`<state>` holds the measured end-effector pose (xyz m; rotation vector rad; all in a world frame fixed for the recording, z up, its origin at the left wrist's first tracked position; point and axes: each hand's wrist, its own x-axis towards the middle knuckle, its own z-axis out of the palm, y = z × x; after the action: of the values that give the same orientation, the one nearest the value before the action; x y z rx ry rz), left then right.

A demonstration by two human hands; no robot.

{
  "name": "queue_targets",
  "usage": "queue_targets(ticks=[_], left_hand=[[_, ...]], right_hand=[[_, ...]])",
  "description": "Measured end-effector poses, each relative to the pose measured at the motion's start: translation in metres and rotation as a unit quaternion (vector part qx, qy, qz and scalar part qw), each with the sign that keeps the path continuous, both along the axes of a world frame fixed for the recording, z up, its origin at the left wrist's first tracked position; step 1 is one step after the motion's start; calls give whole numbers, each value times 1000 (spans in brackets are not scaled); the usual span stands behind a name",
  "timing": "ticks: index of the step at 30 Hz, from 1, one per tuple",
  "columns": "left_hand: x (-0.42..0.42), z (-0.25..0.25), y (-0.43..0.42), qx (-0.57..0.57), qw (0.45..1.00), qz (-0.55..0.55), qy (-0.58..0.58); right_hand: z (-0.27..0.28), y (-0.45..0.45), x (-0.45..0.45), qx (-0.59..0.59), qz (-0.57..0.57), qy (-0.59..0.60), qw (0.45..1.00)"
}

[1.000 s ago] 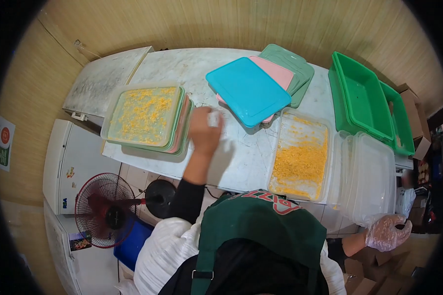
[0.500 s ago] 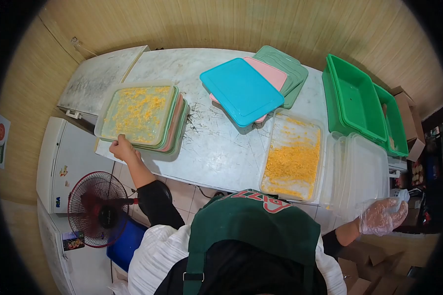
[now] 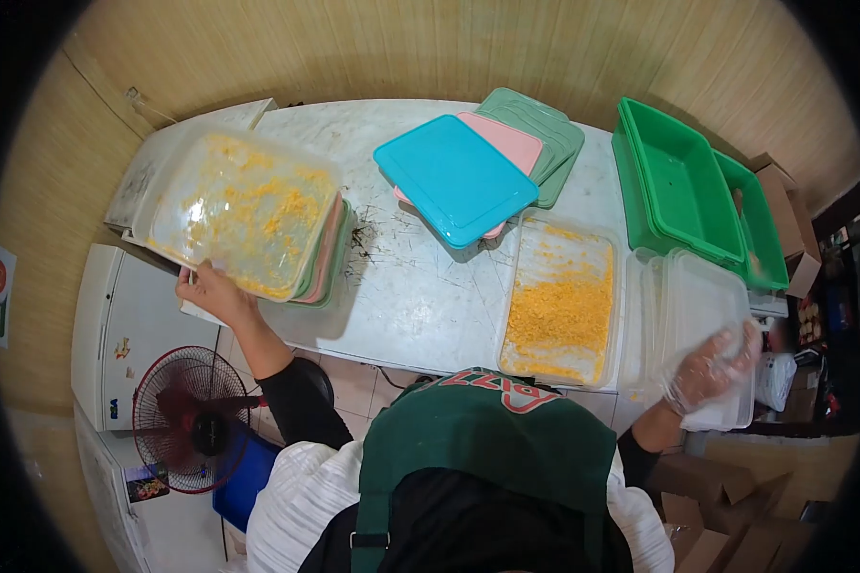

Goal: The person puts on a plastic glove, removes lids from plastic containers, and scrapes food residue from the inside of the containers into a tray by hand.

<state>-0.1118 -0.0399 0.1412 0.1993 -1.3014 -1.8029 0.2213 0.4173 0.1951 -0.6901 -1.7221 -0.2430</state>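
My bare left hand (image 3: 222, 294) grips the near edge of a clear plastic container (image 3: 177, 224) with yellow crumbs scattered over its bottom. This container is tilted and raised a little off a stack of green and pink containers (image 3: 329, 250). My right hand (image 3: 712, 368), in a clear plastic glove, is over the stacked clear containers (image 3: 702, 286) at the table's right end, fingers apart and slightly blurred. Whether it touches them I cannot tell. Between my hands lies another clear container (image 3: 618, 286) with a thick layer of yellow crumbs (image 3: 559, 320).
Blue (image 3: 457, 181), pink and green lids lie at the back of the white table (image 3: 401, 315). Green bins (image 3: 683, 181) stand at the back right, beside cardboard boxes (image 3: 784, 215). A red fan (image 3: 193, 420) and a white fridge (image 3: 153, 325) are at the left.
My left hand has lifted and shifted the top container leftward off its stack. My gloved right hand has moved up and left, from beside the clear containers to over them.
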Motion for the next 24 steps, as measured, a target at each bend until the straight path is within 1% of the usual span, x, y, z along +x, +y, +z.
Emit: queue_targets(ticks=[1, 2, 4, 6, 8, 10, 12, 13, 15, 17, 18, 20, 21, 24], left_hand=[[4, 5, 17, -2, 999, -24, 28], [11, 11, 33, 4, 998, -65, 12], [25, 21, 71, 16, 989, -149, -19], [35, 15, 109, 12, 970, -239, -43], [39, -7, 147, 4, 941, -335, -36], [62, -11, 192, 26, 908, -417, -30], [75, -29, 223, 48, 864, -501, -21], [81, -34, 235, 58, 839, -541, -17], [97, -35, 252, 37, 812, -583, -18], [106, -39, 265, 9, 791, -612, -5], [108, -41, 269, -1, 776, -631, -6], [112, -44, 276, -23, 748, -664, -7], [115, -43, 279, -21, 742, -670, -9], [110, -50, 288, -62, 726, -684, -5]], right_hand=[[-4, -7, -14, -42, 49, -3, 998], [-8, -15, -28, -84, 97, -5, 992], [-12, -28, -54, -118, 251, -16, 961], [-10, -44, -81, -119, 374, -22, 919], [-6, -53, -107, -94, 461, -55, 881], [9, -59, -128, -123, 494, -119, 852], [-2, -51, -154, -90, 451, -146, 876], [-8, -45, -164, -126, 391, -171, 896], [-23, -30, -181, -196, 267, -216, 918], [-44, -10, -199, -89, 198, -172, 961], [-43, -7, -202, -35, 164, -150, 974], [-38, -4, -206, -101, 185, -159, 965], [-34, -6, -209, -134, 196, -163, 958], [-43, -20, -224, 14, 260, -236, 936]])
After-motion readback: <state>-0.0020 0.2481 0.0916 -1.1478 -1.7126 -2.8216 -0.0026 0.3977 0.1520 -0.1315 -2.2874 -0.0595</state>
